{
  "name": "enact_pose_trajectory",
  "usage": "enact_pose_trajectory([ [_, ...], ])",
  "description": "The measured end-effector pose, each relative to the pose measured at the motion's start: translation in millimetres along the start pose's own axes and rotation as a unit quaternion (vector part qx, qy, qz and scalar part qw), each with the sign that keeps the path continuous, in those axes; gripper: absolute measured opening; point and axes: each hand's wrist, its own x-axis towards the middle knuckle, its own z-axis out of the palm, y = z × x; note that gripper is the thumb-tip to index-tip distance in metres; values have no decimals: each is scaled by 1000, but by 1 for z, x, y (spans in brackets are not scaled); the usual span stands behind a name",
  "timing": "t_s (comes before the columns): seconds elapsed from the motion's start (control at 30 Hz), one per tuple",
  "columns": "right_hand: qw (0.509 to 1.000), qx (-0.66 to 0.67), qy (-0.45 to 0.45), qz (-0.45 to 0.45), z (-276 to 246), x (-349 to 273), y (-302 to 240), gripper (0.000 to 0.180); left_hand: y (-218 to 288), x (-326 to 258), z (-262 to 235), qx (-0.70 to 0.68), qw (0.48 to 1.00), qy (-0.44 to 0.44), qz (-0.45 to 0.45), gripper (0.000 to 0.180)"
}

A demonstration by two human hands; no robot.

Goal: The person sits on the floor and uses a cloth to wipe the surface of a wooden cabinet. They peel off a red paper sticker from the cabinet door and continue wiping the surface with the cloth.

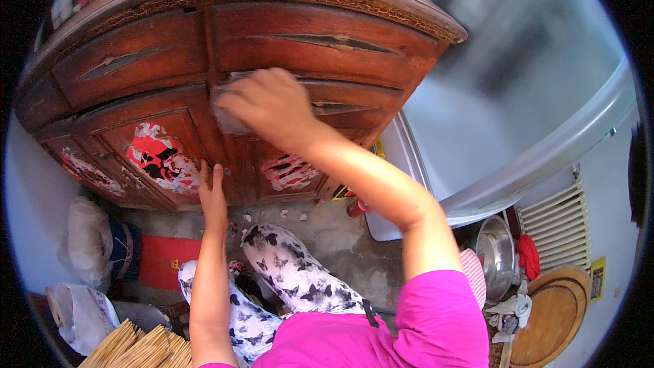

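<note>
My right hand (276,108), smeared by motion, is closed round a crumpled greyish cloth (228,114). It presses the cloth on the front of a dark reddish-brown wooden cabinet (225,37), beside the middle post below the drawers. My left hand (212,191) rests with fingers stretched out against the cabinet's lower front, right of a door. That door carries a torn red, black and white paper picture (162,158). Another torn picture (289,172) is on the door to the right, partly behind my right forearm.
Right of the cabinet is a large pale glossy appliance (524,88). A metal basin (495,259), a round wooden board (550,317) and a white radiator (557,225) stand at right. Paper scraps (303,216) and a red sheet (167,261) lie on the floor. Bundled sticks (139,347) are lower left.
</note>
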Motion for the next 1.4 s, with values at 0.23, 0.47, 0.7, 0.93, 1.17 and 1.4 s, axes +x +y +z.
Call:
enact_pose_trajectory([
  [0.23, 980, -140, -64, 129, -153, -137, 92, 43, 9, -9, 14, 10, 1000, -6, 1, 84],
  [0.47, 982, -142, -6, 127, -117, -121, 73, 36, -4, -2, 11, 31, 999, 6, 10, 88],
  [0.7, 997, -9, 67, 43, 16, 10, -12, 25, 8, -6, 6, 43, 999, 5, 1, 84],
  [0.93, 995, -78, -26, 54, -79, -66, 49, 27, -2, 3, -7, 45, 999, 17, 11, 82],
  [1.17, 971, -131, -10, 200, -135, -135, 78, 46, -2, -2, 5, 16, 1000, 3, 16, 86],
  [1.4, 995, 8, 64, 71, -1, -23, 1, 35, -6, -2, 9, 66, 997, 17, 19, 84],
])
